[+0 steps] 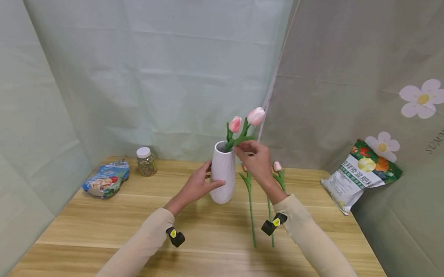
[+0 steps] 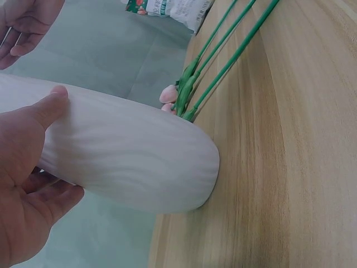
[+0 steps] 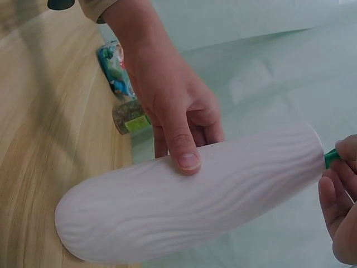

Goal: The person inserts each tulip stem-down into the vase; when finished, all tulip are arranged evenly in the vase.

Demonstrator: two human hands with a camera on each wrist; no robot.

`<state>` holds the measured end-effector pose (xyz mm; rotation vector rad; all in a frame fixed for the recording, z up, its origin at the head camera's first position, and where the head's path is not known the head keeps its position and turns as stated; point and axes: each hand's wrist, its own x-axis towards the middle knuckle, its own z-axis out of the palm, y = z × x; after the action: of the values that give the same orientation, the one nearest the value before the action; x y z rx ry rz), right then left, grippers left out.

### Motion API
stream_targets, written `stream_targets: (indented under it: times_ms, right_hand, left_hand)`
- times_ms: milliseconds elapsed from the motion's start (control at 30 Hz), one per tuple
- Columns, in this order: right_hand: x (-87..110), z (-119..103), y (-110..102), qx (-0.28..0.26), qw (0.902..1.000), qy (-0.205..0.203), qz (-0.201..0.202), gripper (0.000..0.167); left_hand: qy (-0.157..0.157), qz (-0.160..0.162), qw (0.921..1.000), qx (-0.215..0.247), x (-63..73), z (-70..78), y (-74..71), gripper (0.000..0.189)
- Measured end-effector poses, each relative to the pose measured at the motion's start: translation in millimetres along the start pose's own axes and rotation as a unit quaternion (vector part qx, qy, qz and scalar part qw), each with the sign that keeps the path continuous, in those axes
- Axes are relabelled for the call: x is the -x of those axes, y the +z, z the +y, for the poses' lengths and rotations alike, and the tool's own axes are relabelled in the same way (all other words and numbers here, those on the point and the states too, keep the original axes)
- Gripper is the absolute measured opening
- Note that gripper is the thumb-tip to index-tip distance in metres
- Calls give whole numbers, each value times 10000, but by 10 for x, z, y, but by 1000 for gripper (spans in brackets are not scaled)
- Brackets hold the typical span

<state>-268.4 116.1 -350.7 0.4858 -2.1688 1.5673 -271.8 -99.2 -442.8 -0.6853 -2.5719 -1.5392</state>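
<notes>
A white ribbed vase (image 1: pixel 223 177) stands upright on the wooden table. My left hand (image 1: pixel 196 183) grips its side, thumb across the front and fingers behind. Over the vase's mouth, my right hand (image 1: pixel 256 159) pinches the green lower part of an artificial tulip (image 1: pixel 256 116) with a pale pink head. Another pink tulip (image 1: pixel 235 124) leans out of the vase just beside it. To the right, more tulips lie on the table, among them one with a small pink head (image 1: pixel 277 166); the left wrist view shows their green stems (image 2: pixel 237 58) side by side.
A white-capped jar (image 1: pixel 146 162) and a blue printed bag (image 1: pixel 108 178) stand at the table's back left. On the right edge a green-and-white bag (image 1: pixel 360 176) leans against the curtain. Fabric curtains (image 1: pixel 173 71) hang close behind and beside the table (image 1: pixel 211 248).
</notes>
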Motion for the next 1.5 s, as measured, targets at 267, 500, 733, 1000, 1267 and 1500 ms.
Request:
stream_targets:
  times_ms: [267,500,733,1000,1267,1500]
  right_hand:
    - [-15,25,16,-149,9998,88,101,20]
    - [-36,4,12,146,9999,43,60,17]
    - [-34,0,-11,124,9990,417,33,18]
    - [40,129,-125,-59,9980,597,-193,29]
    - [138,270,-355,-241,9983,533,-76,29]
    - [290,497,-623,-155,9962,857,40,32]
  left_hand:
    - [48,-6,10000,13,-3,-13,4,86]
    - [-33,-17,10000,-13,-6,-10,0,86]
    - [-50,-35,10000,-56,-16,-11,5,86]
    - [-86,-70,9999,-40,-30,-9,13,89]
    - [-177,-73,9998,-72,-27,11,10,90]
    - [-180,-63,9997,-140,-21,5,2,90]
